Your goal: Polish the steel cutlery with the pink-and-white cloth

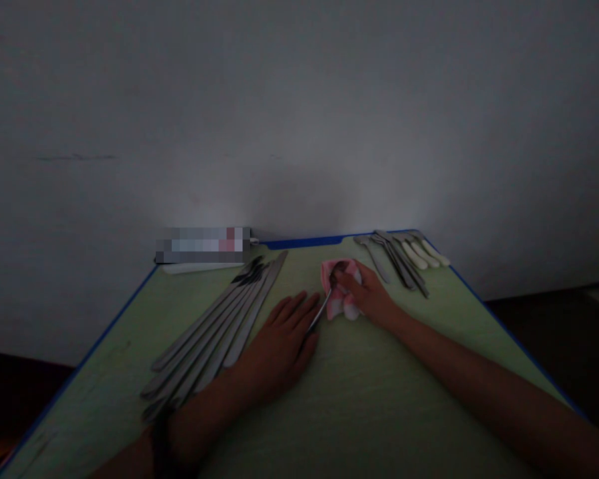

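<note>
Clamping cloth (335,307) and spoon (321,310) mid-frame, the right hand (372,293) seems mid-wipe, the left hand (282,339) loosely spread, cutlery (260,301) at left of unclear progress.

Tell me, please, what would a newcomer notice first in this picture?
Probably the pink cloth, bright against the green table, in the right hand at the head of a spoon. Next, the long metal cutlery fanned out at left, then the pale-handled pieces at far right.
</note>
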### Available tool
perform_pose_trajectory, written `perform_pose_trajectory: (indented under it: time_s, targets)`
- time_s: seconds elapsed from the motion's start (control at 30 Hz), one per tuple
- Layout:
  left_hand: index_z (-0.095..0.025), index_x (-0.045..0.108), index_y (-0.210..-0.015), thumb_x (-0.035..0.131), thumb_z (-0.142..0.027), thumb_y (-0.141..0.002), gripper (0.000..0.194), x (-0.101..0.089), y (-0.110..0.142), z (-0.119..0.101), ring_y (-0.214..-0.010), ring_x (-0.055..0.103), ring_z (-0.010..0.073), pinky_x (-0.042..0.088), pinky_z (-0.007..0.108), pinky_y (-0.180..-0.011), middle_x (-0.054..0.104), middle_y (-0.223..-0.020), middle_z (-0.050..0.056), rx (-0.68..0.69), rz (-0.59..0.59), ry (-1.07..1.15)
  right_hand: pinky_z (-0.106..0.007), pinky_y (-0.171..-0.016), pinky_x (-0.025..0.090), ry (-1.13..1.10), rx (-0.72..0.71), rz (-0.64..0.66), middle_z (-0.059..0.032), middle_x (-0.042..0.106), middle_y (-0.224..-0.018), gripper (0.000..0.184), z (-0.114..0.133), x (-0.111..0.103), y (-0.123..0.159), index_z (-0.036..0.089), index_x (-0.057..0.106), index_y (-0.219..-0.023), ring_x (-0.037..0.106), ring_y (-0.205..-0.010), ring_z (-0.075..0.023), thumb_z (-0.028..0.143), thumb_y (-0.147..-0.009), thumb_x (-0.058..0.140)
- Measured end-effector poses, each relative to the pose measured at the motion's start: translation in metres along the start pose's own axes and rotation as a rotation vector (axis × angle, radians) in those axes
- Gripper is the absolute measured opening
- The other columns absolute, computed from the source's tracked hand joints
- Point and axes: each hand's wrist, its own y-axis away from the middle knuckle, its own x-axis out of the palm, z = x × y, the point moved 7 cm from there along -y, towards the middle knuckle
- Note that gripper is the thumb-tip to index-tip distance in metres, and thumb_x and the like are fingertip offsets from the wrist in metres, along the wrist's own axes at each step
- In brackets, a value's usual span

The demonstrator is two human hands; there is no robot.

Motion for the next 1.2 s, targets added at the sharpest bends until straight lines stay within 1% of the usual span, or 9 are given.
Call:
perform_pose_trajectory:
  time_s: [0.13,0.3,0.5,0.6,0.73,0.9,1.07,1.2]
  targets:
    - [-0.018,0.026,-0.145,0.032,-0.033,-0.096,0.052,0.0001,-0.0002,-0.0002,-0.140,0.022,0.0228,0.022,0.044,-0.115,0.029,-0.152,0.005,-0.003,0.003,0.003,-0.029,-0.071,0.043,-0.012,0.009,0.004,-0.0029,0.063,-0.084,0.023,-0.0014,0.0006,0.0000,0.018,0.061,-0.094,0.055,-0.073,-0.0153,0.037,-0.084,0.053]
    - [-0.020,0.022,-0.147,0.032,-0.032,-0.096,0.053,0.0005,-0.0002,0.0002,-0.140,0.021,0.0228,0.022,0.044,-0.115,0.028,-0.152,0.004,0.008,-0.016,0.011,-0.028,-0.070,0.043,-0.002,-0.002,0.002,-0.0026,0.062,-0.083,0.023,-0.0010,0.0005,-0.0001,0.018,0.061,-0.093,0.054,-0.072,-0.0152,0.037,-0.083,0.053]
    - [-0.018,0.028,-0.144,0.031,-0.033,-0.097,0.050,0.0006,-0.0007,0.0002,-0.141,0.020,0.0226,0.021,0.044,-0.115,0.028,-0.152,0.005,0.003,0.006,0.007,-0.029,-0.072,0.043,-0.023,0.006,0.008,-0.0025,0.062,-0.084,0.021,-0.0027,0.0006,0.0002,0.021,0.061,-0.093,0.055,-0.075,-0.0158,0.037,-0.084,0.053]
    - [-0.018,0.028,-0.144,0.031,-0.032,-0.097,0.050,0.0001,-0.0004,0.0000,-0.141,0.020,0.0226,0.022,0.044,-0.115,0.027,-0.152,0.005,-0.001,0.012,0.011,-0.029,-0.070,0.043,-0.010,0.006,0.012,-0.0024,0.062,-0.083,0.022,-0.0026,0.0007,0.0001,0.022,0.061,-0.094,0.054,-0.073,-0.0159,0.039,-0.084,0.054]
    - [-0.019,0.027,-0.145,0.032,-0.033,-0.096,0.051,0.0001,0.0000,0.0004,-0.140,0.021,0.0229,0.022,0.045,-0.115,0.028,-0.152,0.005,0.004,-0.010,0.012,-0.028,-0.065,0.042,0.001,0.012,0.002,-0.0012,0.060,-0.077,0.024,-0.0013,0.0002,0.0003,0.021,0.061,-0.090,0.052,-0.067,-0.0149,0.043,-0.083,0.054]
    - [-0.019,0.027,-0.145,0.032,-0.033,-0.096,0.051,0.0012,0.0003,0.0011,-0.140,0.021,0.0231,0.021,0.045,-0.115,0.028,-0.152,0.005,-0.003,0.000,0.006,-0.027,-0.067,0.042,0.002,0.011,-0.006,-0.0012,0.060,-0.079,0.026,0.0000,0.0006,0.0006,0.020,0.061,-0.091,0.052,-0.069,-0.0147,0.043,-0.083,0.054]
    - [-0.018,0.029,-0.144,0.032,-0.033,-0.096,0.050,-0.0006,0.0007,-0.0004,-0.140,0.021,0.0228,0.022,0.044,-0.115,0.028,-0.152,0.005,0.002,-0.004,0.000,-0.026,-0.064,0.040,-0.008,0.026,-0.011,-0.0007,0.057,-0.075,0.026,-0.0016,0.0006,0.0008,0.018,0.059,-0.089,0.050,-0.066,-0.0137,0.042,-0.084,0.053]
    - [-0.018,0.029,-0.144,0.032,-0.033,-0.096,0.050,0.0003,0.0004,-0.0004,-0.140,0.020,0.0224,0.021,0.044,-0.115,0.028,-0.152,0.005,0.002,-0.001,-0.006,-0.027,-0.065,0.040,-0.007,0.012,-0.010,-0.0007,0.057,-0.076,0.025,-0.0021,0.0004,0.0006,0.018,0.059,-0.089,0.050,-0.067,-0.0136,0.041,-0.084,0.052]
